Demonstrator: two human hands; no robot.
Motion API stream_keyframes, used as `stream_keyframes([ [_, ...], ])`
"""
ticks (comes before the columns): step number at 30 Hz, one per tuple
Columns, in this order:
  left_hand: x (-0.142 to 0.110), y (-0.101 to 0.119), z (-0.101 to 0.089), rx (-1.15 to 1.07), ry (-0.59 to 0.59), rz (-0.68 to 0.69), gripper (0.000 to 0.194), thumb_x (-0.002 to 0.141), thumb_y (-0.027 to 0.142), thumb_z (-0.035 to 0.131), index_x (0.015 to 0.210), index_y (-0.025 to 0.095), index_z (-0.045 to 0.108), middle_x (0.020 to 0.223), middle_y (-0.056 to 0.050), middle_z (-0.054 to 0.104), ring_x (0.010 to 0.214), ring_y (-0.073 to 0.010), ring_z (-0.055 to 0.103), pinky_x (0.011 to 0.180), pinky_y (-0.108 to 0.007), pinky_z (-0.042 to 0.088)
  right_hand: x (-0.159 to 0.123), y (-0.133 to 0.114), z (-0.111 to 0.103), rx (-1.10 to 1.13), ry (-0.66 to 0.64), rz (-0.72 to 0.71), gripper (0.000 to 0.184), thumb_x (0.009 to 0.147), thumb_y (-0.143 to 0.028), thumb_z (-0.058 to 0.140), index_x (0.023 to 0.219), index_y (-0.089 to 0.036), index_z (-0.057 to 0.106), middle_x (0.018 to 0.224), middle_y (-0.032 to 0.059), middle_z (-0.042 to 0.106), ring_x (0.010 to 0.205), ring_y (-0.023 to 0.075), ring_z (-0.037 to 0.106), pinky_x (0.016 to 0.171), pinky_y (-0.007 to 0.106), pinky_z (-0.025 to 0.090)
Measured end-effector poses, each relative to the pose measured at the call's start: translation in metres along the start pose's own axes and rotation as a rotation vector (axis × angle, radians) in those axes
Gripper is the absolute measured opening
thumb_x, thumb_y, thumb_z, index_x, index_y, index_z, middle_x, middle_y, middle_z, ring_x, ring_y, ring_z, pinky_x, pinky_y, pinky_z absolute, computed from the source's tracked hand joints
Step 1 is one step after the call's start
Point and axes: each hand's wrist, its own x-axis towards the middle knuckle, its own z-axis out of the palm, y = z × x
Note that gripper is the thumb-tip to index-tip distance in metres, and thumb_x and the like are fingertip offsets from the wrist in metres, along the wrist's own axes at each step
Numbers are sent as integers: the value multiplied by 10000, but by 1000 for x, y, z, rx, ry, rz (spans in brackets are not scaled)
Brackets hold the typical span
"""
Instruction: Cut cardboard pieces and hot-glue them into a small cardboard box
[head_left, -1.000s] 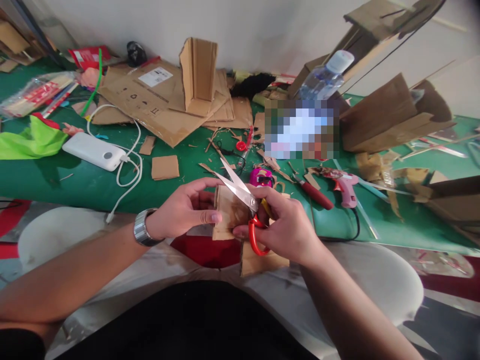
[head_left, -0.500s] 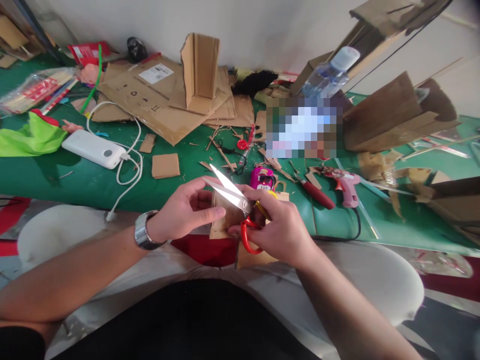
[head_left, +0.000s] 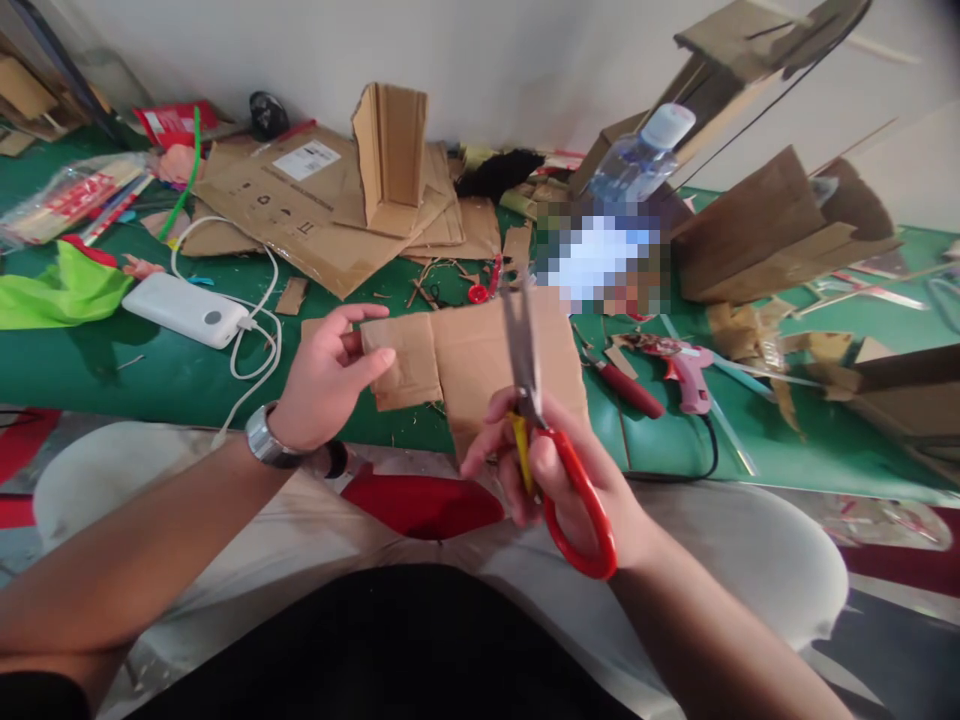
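Observation:
My left hand (head_left: 321,372), wearing a watch (head_left: 271,435), pinches a small squarish piece of cardboard (head_left: 407,362) between thumb and fingers. A larger cardboard sheet (head_left: 491,350) lies right beside that piece, at the table's front edge; whether the two are joined I cannot tell. My right hand (head_left: 600,485) is closed around scissors (head_left: 523,350) with one red and one yellow handle. Their blades point up and away from me, nearly together, in front of the larger sheet and hiding part of it.
On the green table (head_left: 225,375) lie a white power bank (head_left: 180,308) with its cable, flattened cardboard (head_left: 300,215), a red-handled tool (head_left: 630,388) and a pink glue gun (head_left: 694,380). A water bottle (head_left: 634,170) and cardboard structures (head_left: 765,235) stand behind, at the right.
The scissors have swung upright, their blades closing, and my right hand has moved rightward. The larger cardboard sheet has come up over the table edge. My left hand has shifted slightly left with the small piece.

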Motion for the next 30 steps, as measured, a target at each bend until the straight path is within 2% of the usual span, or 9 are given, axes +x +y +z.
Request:
stream_keyframes([
  [4,10,-2,-5,-101,80,-12,494,825,318,890,1270,208,707,1121,-53,820,1016,-214,778,812,-291,630,1,0,1,13,-115,136,532,1076,-731,655,1198,-220,574,844,-10,702,509,75,496,478,219,379],
  [12,16,-12,-10,-178,113,145,407,890,312,856,1268,258,718,1220,-77,815,1113,-305,809,856,-440,717,7,3,-2,6,-229,280,568,1061,-777,643,1098,-220,537,829,-43,531,611,79,415,525,215,346],
  [16,16,-14,-15,-38,122,300,442,938,344,844,1356,277,717,1285,-85,797,1147,-308,797,918,-450,698,10,9,-1,8,-211,277,543,1058,-757,668,1080,-231,534,820,-48,512,627,89,401,528,228,346],
  [20,10,-10,-14,156,132,418,462,969,381,833,1400,250,728,1157,-80,811,1009,-272,785,850,-396,667,11,13,2,20,-193,282,563,1049,-784,654,1086,-234,538,817,-53,495,623,93,384,515,240,323],
  [25,-2,-5,-5,264,122,483,429,1004,394,789,1390,220,722,991,-59,788,777,-213,719,644,-325,586,12,15,8,42,-175,262,582,1040,-808,642,1091,-241,524,802,-57,476,634,107,384,539,256,329],
  [30,-6,-5,0,276,122,513,414,1014,392,778,1378,208,709,1070,-76,794,857,-231,753,713,-341,630,13,13,10,-76,-143,189,616,1030,-840,617,1102,-232,549,831,-40,468,703,136,380,609,286,349],
])
